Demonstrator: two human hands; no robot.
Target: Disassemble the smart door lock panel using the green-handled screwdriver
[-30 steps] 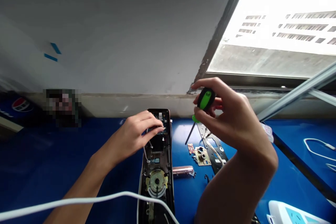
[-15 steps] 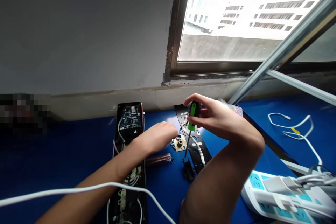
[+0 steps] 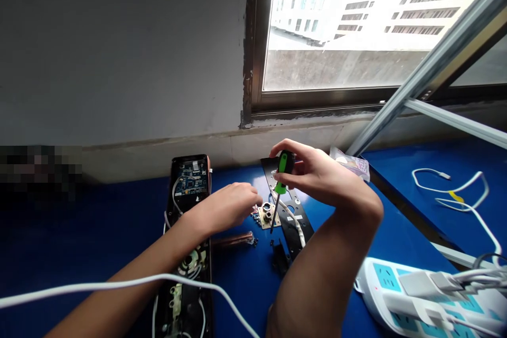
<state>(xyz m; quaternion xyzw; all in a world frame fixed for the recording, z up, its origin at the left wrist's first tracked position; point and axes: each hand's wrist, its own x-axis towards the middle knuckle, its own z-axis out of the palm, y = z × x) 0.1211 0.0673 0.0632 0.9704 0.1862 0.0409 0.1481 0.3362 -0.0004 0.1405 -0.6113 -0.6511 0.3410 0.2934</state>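
Observation:
My right hand grips the green and black handle of a screwdriver, its shaft pointing down beside a small metal plate part. My left hand is closed just left of that part, over small screws; its fingertips are partly hidden, and I cannot make out what they hold. Behind the part lies a long black panel with a white cable on it. A small black piece rests in front. At the left stands an open black housing with a circuit board, partly under my left arm.
A copper-coloured bundle lies between the housing and the black piece. A white power strip with plugs is at the lower right. A white cable crosses the foreground. A plastic packet and a metal frame bar are at the right.
The screwdriver tip has shifted left, closer to the small metal plate part. The camera view has turned slightly. My left hand remains beside the screws.

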